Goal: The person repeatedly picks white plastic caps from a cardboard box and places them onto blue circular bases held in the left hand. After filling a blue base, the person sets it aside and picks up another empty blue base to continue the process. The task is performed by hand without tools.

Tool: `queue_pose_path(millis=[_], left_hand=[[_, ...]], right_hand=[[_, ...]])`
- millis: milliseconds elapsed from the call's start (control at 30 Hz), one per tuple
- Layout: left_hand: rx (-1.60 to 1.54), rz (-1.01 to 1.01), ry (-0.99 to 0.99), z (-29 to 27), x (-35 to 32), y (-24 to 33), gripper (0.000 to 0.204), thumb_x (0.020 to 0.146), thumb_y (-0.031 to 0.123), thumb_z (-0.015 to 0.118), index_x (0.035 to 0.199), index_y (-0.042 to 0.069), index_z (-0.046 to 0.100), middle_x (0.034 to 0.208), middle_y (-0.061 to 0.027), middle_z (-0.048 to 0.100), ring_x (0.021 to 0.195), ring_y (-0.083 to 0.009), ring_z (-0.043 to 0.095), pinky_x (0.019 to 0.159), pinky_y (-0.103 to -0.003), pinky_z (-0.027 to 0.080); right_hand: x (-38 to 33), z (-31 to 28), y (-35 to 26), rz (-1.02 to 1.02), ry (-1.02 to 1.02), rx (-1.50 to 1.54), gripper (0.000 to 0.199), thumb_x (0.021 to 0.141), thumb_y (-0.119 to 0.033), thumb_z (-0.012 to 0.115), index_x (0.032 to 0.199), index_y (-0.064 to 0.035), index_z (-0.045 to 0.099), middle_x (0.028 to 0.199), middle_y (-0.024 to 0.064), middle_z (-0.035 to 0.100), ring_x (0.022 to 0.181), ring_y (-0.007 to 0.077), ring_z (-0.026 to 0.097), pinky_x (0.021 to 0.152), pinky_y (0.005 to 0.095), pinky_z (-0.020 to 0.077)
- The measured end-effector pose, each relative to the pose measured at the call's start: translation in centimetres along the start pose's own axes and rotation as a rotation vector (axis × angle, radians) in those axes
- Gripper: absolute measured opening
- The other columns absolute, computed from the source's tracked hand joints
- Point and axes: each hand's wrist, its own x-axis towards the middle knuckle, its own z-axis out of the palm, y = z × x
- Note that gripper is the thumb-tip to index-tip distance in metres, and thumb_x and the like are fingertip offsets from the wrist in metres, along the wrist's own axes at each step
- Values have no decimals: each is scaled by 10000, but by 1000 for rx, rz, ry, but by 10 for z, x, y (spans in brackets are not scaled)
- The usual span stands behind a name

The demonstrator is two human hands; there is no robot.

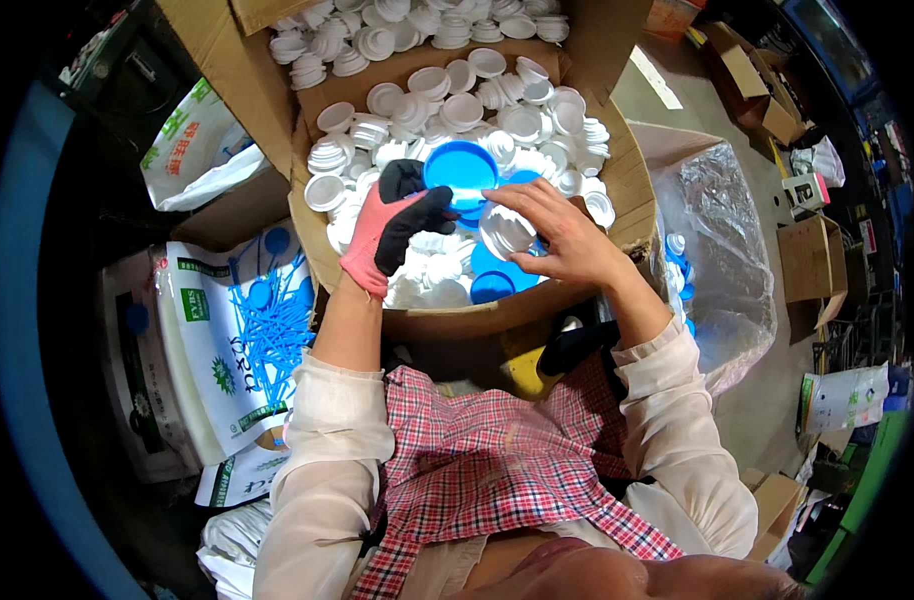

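Observation:
My left hand point(385, 222), in a pink and black work glove, is closed on the rim of a round blue plastic cap point(459, 166). The bare right hand point(565, 238) grips a white ribbed plastic insert point(505, 232) between thumb and fingers, just below and right of the blue cap. Right fingertips come close to the cap's lower edge; whether they touch it I cannot tell. Under both hands lies a heap of similar white inserts point(462, 112) in a cardboard box point(447, 323). More blue caps point(492, 287) rest on the near part of the heap.
A second load of white inserts point(377, 42) sits behind. To the left, thin blue plastic strips point(275, 335) lie on a printed white bag point(205, 350). At right stands a clear plastic-lined container point(722, 240) with blue and white pieces. Cardboard boxes point(812, 262) stand farther right.

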Motion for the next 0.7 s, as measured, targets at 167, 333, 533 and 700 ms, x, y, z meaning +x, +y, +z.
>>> queue_pose_path(millis=[167, 333, 533, 700], left_hand=[[-466, -306, -237, 10, 0, -5, 567, 823, 168, 747, 1272, 24, 433, 1217, -157, 560, 971, -346, 658, 787, -448, 589], [162, 236, -402, 0, 21, -54, 802, 751, 245, 822, 1390, 53, 376, 1372, -115, 493, 1222, -205, 510, 1058, -340, 398], [-1039, -170, -483, 9, 11, -14, 631, 987, 485, 371, 1481, 110, 256, 1500, -284, 225, 1364, -511, 253, 926, -646, 440], [-933, -78, -523, 19, 0, 1, 630, 1001, 470, 360, 1482, 79, 241, 1458, -278, 333, 1329, -422, 382, 932, -498, 476]], right_hand=[[-10, -15, 5, 7, -65, 21, 610, 668, -113, 688, 1256, -88, 529, 1201, 101, 580, 1046, 311, 492, 951, 405, 433], [-13, -14, 9, 18, -112, 161, 637, 675, -111, 705, 1282, -100, 511, 1218, 66, 579, 1085, 268, 506, 912, 368, 459], [-26, -30, 30, 213, 271, 1126, 689, 733, -156, 793, 1331, -105, 455, 1226, 122, 564, 1133, 213, 533, 927, 316, 456], [-25, -18, 31, 224, 306, 1431, 617, 731, -133, 803, 1265, -75, 499, 1211, 115, 572, 1113, 220, 557, 939, 326, 470]])
